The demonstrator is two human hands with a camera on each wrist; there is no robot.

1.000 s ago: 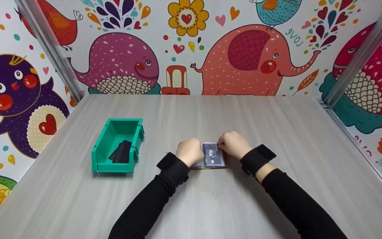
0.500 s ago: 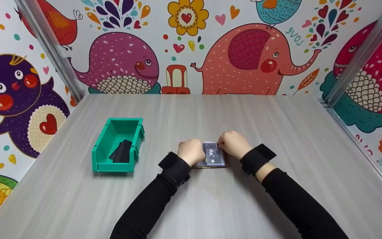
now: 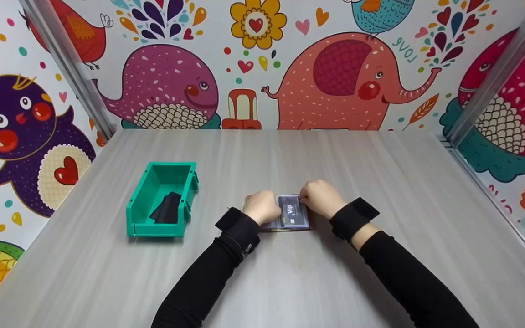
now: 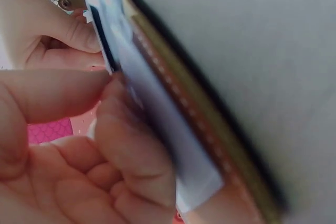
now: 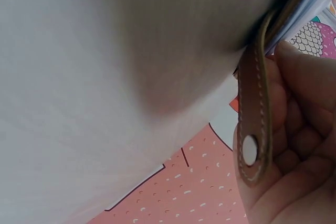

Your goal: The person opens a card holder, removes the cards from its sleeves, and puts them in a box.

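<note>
A brown leather card holder (image 4: 173, 87) with pale stitching and clear sleeves (image 4: 194, 182) lies spread on the table. One sleeve shows a dark card (image 3: 290, 210) printed "Vip". My left hand (image 3: 262, 207) is over the card holder's left part; in the left wrist view its thumb and forefinger pinch the edge of a card or sleeve, which I cannot tell apart. At the upper right corner my right hand (image 3: 321, 197) pinches the sleeves between curled fingers and thumb. Beside those fingers, in the right wrist view, hangs the holder's strap (image 5: 254, 103) with a snap button.
To the left stands a green bin (image 3: 155, 230) containing several flat black items (image 3: 167, 209). The pale wood-grain table (image 3: 372, 159) meets printed walls (image 3: 253, 68) at the back and sides, with metal posts (image 3: 490, 73) at the corners.
The left hand shifts a few pixels right, then slightly back left, over the card holder. My right hand, the card and the bin stay in place.
</note>
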